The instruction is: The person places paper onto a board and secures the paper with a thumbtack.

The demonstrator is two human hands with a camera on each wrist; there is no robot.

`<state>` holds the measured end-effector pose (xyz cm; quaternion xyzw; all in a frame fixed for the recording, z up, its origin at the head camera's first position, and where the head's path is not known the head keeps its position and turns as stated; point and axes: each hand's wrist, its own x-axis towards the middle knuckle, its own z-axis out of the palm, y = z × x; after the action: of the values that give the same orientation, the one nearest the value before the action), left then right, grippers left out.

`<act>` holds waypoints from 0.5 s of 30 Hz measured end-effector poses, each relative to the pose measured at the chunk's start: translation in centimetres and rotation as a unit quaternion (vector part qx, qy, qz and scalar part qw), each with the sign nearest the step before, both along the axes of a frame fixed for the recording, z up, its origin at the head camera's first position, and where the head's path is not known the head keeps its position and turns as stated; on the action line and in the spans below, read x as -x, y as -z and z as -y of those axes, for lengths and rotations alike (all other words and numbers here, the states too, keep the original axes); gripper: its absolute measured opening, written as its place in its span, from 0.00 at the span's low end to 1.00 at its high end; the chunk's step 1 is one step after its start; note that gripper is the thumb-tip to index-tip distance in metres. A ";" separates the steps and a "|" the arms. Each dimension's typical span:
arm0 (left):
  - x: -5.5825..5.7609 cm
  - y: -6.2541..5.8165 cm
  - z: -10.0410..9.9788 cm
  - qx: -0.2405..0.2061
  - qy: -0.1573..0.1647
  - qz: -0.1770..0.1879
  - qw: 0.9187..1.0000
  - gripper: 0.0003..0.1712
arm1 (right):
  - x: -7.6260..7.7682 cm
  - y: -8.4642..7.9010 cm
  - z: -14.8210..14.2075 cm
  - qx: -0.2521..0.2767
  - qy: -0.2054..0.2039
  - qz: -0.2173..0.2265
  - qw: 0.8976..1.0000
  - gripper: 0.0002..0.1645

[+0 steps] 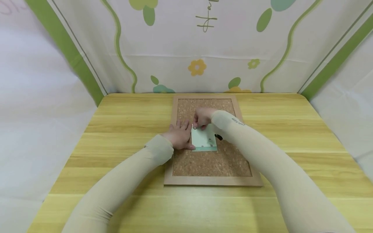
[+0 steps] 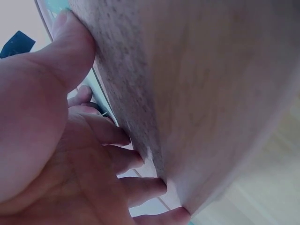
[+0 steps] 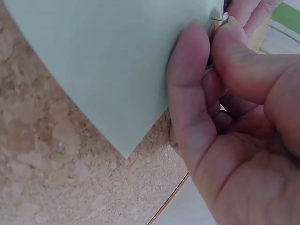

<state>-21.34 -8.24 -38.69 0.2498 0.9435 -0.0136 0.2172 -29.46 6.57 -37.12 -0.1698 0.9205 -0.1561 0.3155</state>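
A pale green paper sheet point(image 1: 202, 139) lies on a wood-framed cork board point(image 1: 209, 165). My left hand point(image 1: 180, 136) rests on the board's left side, fingers spread towards the frame; its thumb touches the sheet's lower left corner. Over the sheet's upper left corner, my right hand point(image 1: 203, 116) pinches a pushpin point(image 3: 216, 19) between thumb and fingers. The right wrist view shows the pin's thin metal shaft against the paper, but not whether its tip is in the cork. Another sheet corner lies beneath the curled fingers of that hand.
The board lies on a yellow wood-grain table point(image 1: 125, 123), its far edge near a white curtain point(image 1: 175, 42) printed with flowers and green lines. A small black object point(image 1: 218, 137) shows beside my right forearm.
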 end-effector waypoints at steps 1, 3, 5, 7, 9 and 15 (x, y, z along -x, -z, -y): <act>0.0 0.0 0.0 0.001 0.000 0.001 1.000 0.60 | 0.0 0.0 0.0 -0.001 -0.001 -0.001 1.000 0.06; 0.0 0.0 0.0 0.001 0.000 0.001 1.000 0.60 | -0.1 0.0 0.0 -0.002 0.000 -0.002 1.000 0.06; 0.1 0.1 -0.1 0.001 0.000 0.000 1.000 0.60 | -0.1 -0.1 0.0 -0.001 0.002 -0.002 1.000 0.06; 0.1 0.1 -0.1 0.003 0.001 -0.002 1.000 0.60 | -0.1 -0.1 0.0 0.001 0.005 -0.001 1.000 0.06; 0.1 0.2 -0.1 0.003 0.002 -0.003 1.000 0.61 | -0.2 -0.1 -0.1 0.002 0.008 0.001 1.000 0.06; 0.1 0.1 -0.2 0.006 0.002 -0.001 1.000 0.60 | -0.2 0.0 -0.1 0.012 0.017 0.006 1.000 0.06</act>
<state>-21.47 -8.03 -38.79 0.2505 0.9431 -0.0203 0.2179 -29.22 6.67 -37.16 -0.1568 0.9192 -0.1739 0.3166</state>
